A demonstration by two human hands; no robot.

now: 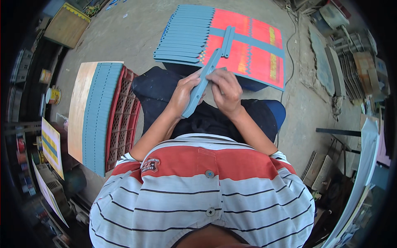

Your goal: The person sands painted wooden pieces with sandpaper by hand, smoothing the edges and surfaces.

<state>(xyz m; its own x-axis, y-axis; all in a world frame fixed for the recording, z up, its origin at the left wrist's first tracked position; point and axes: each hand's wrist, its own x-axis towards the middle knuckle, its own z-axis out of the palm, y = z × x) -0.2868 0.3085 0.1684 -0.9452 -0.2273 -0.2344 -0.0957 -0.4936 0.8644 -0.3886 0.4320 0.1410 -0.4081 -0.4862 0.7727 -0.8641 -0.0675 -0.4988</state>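
My left hand is wrapped round a long blue-grey slat with small holes along it, held tilted above my lap. Close against the slat's right side, my right hand has its fingers curled and pinched. A small greyish edge shows at those fingertips, too little to name. Just beyond my hands is a red-pink board with a blue-grey band and yellow patches. Two short blue-grey slats lie on it, side by side. A row of similar pointed slats covers the board's left part.
To my left, a red plastic crate stands under a pale wooden board lined with blue-grey slats. Paint tins sit farther left. A cable runs along the concrete floor on the right, near stacked materials.
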